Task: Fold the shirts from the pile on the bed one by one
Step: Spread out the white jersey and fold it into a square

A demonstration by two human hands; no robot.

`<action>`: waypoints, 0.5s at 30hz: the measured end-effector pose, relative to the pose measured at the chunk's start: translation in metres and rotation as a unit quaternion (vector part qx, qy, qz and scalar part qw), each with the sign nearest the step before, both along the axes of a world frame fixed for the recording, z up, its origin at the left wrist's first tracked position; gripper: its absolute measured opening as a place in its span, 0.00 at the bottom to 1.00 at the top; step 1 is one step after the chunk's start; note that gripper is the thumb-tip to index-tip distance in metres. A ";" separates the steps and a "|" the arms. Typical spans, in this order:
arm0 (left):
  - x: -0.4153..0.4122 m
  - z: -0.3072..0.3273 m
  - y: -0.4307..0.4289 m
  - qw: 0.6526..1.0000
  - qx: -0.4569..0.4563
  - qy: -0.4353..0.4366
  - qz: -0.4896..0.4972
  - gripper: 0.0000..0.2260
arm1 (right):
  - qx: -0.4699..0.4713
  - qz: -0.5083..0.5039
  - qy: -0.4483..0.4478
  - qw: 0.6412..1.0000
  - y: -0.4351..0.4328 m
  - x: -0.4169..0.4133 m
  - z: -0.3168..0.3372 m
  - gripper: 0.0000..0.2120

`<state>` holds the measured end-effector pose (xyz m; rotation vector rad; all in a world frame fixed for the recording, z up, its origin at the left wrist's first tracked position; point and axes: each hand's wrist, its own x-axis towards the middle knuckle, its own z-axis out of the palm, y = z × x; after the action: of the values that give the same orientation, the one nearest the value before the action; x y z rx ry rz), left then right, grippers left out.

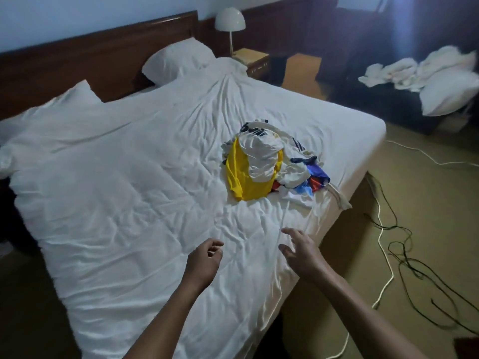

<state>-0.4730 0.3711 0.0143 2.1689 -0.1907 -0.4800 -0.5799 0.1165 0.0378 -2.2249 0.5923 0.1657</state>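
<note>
The pile (272, 164) of shirts is being carried by the bed (116, 177), close to its foot edge and toward the foot corner on the lamp's side. A crumpled white shirt (261, 156) with dark lettering is being borne on top of the pile. A yellow shirt (234, 174) is being pressed beneath it on the side facing the middle of the bed, and a blue and red shirt (317, 181) is being shown on the side facing the foot edge. A pale sleeve is being trailed from the pile to that edge.

Nearer along the same edge, both hands are being held over the wrinkled white sheet (129, 242), well apart from the pile. The left hand (204, 260) is being held with its fingers loosely curled, its grip slack and around nothing. The right hand (300, 251) is being held with fingers spread, its grip apart and empty. Whether either hand is touching the sheet cannot be told.

Two white pillows (178, 60) are being propped at the head edge against a dark wooden headboard (77, 55). A white domed lamp (230, 20) is being carried by a nightstand (255, 60) beside the head corner. Dark cables (404, 244) and a white cord (386, 281) are being left strewn over the floor (427, 203) beyond the foot edge. Rumpled white linen (414, 71) is being heaped on a dark sofa (388, 104) past the far corner.
</note>
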 end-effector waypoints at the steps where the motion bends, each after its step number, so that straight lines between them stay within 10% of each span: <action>1: 0.019 -0.012 -0.018 1.000 0.006 0.005 0.004 0.06 | 0.003 0.005 0.008 1.000 -0.015 0.020 -0.007 0.23; 15: 0.232 -0.248 -0.161 0.933 0.330 0.129 -0.063 0.34 | -0.150 0.118 0.101 0.976 -0.196 0.346 -0.151 0.26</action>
<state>-0.2413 0.2098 -0.2337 2.7181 -0.0180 -1.0110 -0.2337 -0.0798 -0.1135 -2.5913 0.4831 0.4568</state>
